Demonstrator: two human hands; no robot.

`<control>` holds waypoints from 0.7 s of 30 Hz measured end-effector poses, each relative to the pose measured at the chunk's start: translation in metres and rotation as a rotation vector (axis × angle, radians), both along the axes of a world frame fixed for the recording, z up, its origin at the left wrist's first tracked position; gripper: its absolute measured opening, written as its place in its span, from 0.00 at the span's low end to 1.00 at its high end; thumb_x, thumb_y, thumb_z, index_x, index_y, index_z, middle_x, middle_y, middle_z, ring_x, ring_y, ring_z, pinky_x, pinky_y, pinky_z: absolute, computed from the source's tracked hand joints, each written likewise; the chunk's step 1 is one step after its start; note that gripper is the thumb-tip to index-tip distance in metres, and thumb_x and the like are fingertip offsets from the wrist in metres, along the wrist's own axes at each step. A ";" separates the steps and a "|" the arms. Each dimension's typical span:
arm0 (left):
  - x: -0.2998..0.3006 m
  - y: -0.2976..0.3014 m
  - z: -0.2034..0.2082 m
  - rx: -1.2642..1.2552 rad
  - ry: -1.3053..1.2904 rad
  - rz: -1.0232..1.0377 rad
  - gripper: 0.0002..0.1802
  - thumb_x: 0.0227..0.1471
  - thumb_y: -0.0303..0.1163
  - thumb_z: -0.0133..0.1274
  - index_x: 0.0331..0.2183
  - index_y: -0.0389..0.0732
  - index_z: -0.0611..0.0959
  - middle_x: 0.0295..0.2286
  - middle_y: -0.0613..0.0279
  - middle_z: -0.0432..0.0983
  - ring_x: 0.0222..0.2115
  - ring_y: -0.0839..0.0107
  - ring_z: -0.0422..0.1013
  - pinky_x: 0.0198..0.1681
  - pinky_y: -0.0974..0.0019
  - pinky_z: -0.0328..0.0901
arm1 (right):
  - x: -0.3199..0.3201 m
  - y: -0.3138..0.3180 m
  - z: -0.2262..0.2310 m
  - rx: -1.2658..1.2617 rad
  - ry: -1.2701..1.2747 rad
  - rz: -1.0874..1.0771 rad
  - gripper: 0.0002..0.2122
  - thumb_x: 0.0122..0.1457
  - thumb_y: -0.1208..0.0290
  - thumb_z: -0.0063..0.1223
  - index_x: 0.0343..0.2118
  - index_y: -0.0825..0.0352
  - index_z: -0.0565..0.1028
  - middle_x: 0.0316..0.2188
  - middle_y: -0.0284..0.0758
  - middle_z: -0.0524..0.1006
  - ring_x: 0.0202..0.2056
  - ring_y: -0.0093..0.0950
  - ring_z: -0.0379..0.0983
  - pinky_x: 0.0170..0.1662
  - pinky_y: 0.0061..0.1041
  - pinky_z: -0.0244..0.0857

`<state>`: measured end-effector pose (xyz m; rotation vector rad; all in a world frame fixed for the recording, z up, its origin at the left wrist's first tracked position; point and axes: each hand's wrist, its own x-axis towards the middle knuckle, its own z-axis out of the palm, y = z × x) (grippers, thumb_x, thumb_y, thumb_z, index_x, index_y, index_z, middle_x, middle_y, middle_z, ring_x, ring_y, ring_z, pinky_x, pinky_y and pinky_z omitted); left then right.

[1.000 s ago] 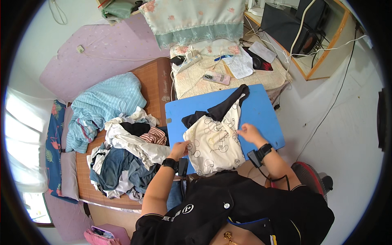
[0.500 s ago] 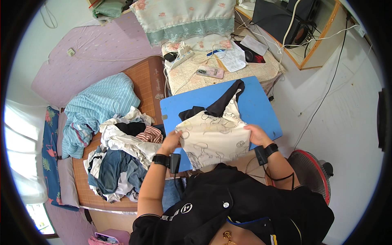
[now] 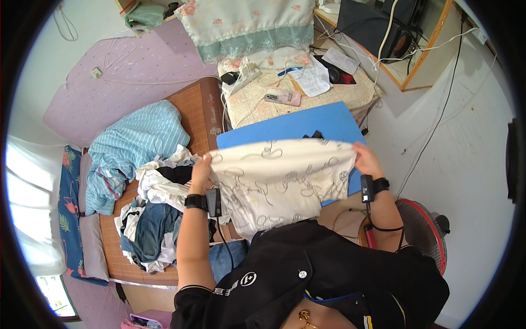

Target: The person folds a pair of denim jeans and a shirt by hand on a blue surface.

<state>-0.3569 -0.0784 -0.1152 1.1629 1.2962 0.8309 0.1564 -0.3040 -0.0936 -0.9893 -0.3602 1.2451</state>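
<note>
Stretched wide between my two hands is a cream garment point(image 3: 274, 178) with a looping dark line print. My left hand point(image 3: 201, 172) is closed on its upper left corner, and my right hand point(image 3: 367, 160) pinches the upper right one. The cloth hangs from a nearly straight top edge toward my body, with folds along its lower part. Behind it lies a blue board point(image 3: 290, 119), partly covered. A small bit of black fabric point(image 3: 313, 135) pokes up beyond the garment's top edge, over the board.
Left of me, a heap of clothes point(image 3: 150, 230) and a striped blue quilt point(image 3: 142, 131) lie on a bed point(image 3: 107, 241). Beyond the board, a cloth-covered table point(image 3: 241, 109) bears a phone point(image 3: 282, 97), papers point(image 3: 313, 79) and cables. A fan point(image 3: 422, 230) stands at my right.
My hands have moved apart and up, pulling the garment wide and flat. Its black part, earlier spread on the board, is now mostly hidden behind the cream cloth.
</note>
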 end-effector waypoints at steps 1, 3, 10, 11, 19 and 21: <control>0.015 -0.011 -0.013 -0.215 -0.237 0.046 0.18 0.54 0.37 0.42 0.34 0.30 0.75 0.29 0.56 0.74 0.29 0.66 0.70 0.33 0.63 0.65 | 0.002 -0.010 -0.026 -0.074 0.091 0.056 0.13 0.51 0.77 0.50 0.39 0.72 0.64 0.34 0.39 0.71 0.34 0.28 0.69 0.38 0.30 0.65; 0.048 -0.040 0.000 -0.478 -0.472 0.053 0.15 0.54 0.35 0.43 0.33 0.31 0.76 0.28 0.57 0.74 0.27 0.67 0.70 0.31 0.64 0.65 | -0.013 -0.030 -0.036 -0.276 0.019 0.148 0.13 0.50 0.76 0.51 0.39 0.72 0.66 0.32 0.38 0.73 0.30 0.28 0.70 0.35 0.29 0.66; 0.030 -0.050 -0.002 -0.573 -0.365 -0.039 0.14 0.51 0.33 0.48 0.36 0.31 0.74 0.32 0.60 0.73 0.30 0.69 0.70 0.32 0.67 0.66 | -0.036 -0.039 -0.045 -0.728 -0.550 0.518 0.10 0.49 0.74 0.53 0.32 0.75 0.72 0.24 0.35 0.73 0.25 0.24 0.70 0.28 0.23 0.64; 0.030 -0.056 -0.004 -0.508 -0.398 -0.107 0.16 0.50 0.36 0.51 0.36 0.32 0.75 0.31 0.60 0.74 0.28 0.70 0.71 0.30 0.69 0.66 | -0.039 -0.039 -0.041 -0.727 -0.550 0.530 0.10 0.49 0.74 0.53 0.32 0.75 0.72 0.24 0.35 0.73 0.25 0.24 0.70 0.28 0.23 0.64; 0.007 -0.073 -0.027 -0.469 0.457 -0.686 0.18 0.48 0.42 0.50 0.38 0.41 0.76 0.28 0.69 0.73 0.27 0.78 0.68 0.29 0.76 0.62 | -0.039 -0.016 0.006 -0.352 -0.251 0.218 0.11 0.57 0.67 0.44 0.36 0.72 0.70 0.29 0.35 0.74 0.29 0.23 0.71 0.31 0.21 0.65; 0.001 -0.074 -0.020 -0.747 -0.109 -0.452 0.19 0.50 0.43 0.44 0.39 0.41 0.75 0.30 0.67 0.74 0.31 0.73 0.69 0.35 0.70 0.63 | -0.044 -0.012 0.008 -0.333 -0.250 0.154 0.12 0.57 0.67 0.43 0.36 0.72 0.70 0.30 0.36 0.74 0.30 0.23 0.71 0.31 0.21 0.65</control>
